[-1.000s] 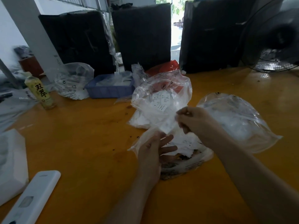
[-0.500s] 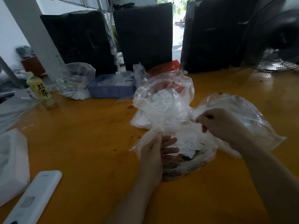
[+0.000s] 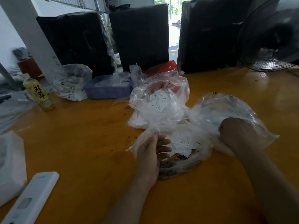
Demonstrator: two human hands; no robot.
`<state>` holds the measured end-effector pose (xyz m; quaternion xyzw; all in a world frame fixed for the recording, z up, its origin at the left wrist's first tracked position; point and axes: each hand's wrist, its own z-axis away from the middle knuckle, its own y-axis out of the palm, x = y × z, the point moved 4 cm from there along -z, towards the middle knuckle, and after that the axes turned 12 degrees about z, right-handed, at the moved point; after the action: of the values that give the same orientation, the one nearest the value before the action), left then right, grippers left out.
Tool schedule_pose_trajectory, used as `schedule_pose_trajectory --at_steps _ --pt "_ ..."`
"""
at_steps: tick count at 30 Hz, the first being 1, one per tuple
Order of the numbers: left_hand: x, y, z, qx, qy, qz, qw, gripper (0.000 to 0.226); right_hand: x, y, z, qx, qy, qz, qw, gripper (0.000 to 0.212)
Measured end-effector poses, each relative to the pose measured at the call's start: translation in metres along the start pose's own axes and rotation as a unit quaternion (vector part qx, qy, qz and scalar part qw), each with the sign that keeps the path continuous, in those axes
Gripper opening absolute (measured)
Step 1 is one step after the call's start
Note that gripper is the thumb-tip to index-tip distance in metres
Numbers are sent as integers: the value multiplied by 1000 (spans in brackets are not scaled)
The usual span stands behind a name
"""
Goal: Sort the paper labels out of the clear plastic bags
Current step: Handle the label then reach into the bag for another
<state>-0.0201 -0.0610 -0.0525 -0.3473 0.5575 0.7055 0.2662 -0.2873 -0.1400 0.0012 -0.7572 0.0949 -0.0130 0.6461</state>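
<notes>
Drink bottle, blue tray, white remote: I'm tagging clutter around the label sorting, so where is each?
Drink bottle point(image 3: 39, 94), head view, on its printed label.
Blue tray point(image 3: 108, 92), head view, on its front wall.
White remote point(image 3: 33, 197), head view, on its upper face.

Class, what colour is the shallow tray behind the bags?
Blue tray, clearest in the head view.

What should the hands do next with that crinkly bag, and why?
Probably the right hand, which is pressed down on the big clear plastic bag at the right, should come back to the small white paper labels lying in the open clear bag. The left hand holds that bag's edge open, so the labels look easy to pick out.
</notes>
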Motion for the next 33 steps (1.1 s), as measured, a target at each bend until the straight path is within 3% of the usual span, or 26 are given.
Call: schedule_pose_trajectory --at_steps 4,6,7,8,9,10,11,14,15,17,19,21,24,27,31,33 --pt "0 1 -1 9 -3 -9 1000 35 -2 -18 12 -85 4 -63 994 42" --pt "-1 3 0 24 -1 -20 1000 37 10 -34 23 -113 -41 -166 979 36" --pt "-2 5 1 36 4 -35 999 38 18 -39 27 -90 -69 -260 959 30" --pt "-2 6 2 52 10 -55 997 38 29 -41 31 -32 -100 -381 919 22" --pt "-3 8 3 66 17 -76 995 38 43 -42 38 55 -128 -513 847 20" --pt "-3 9 4 79 21 -91 992 36 55 -39 44 136 -144 -603 773 23" --pt "-3 10 5 90 22 -105 990 40 65 -35 48 186 -158 -643 726 27" --pt "-4 11 6 106 24 -136 985 69 84 -27 54 237 -181 -662 688 28" --pt "-5 12 6 105 26 -139 984 70 88 -24 55 250 -179 -669 677 29" --pt "-8 13 7 108 26 -134 985 58 91 -20 57 245 -179 -662 685 27" --pt "-8 13 6 103 9 -89 991 53 91 -19 58 198 -172 -630 731 20" --pt "-8 12 5 104 7 -58 993 52 90 -17 59 167 -157 -619 752 19" --pt "-7 11 5 107 29 -96 989 51 91 -17 60 161 -137 -619 757 19" --pt "-4 7 4 62 38 -95 993 54 90 -17 61 149 -127 -604 772 17" --pt "-3 5 4 60 31 -112 991 40 92 -22 64 151 -200 -586 771 18" --pt "-3 6 5 60 35 -124 990 42 92 -21 63 133 -206 -562 790 8"
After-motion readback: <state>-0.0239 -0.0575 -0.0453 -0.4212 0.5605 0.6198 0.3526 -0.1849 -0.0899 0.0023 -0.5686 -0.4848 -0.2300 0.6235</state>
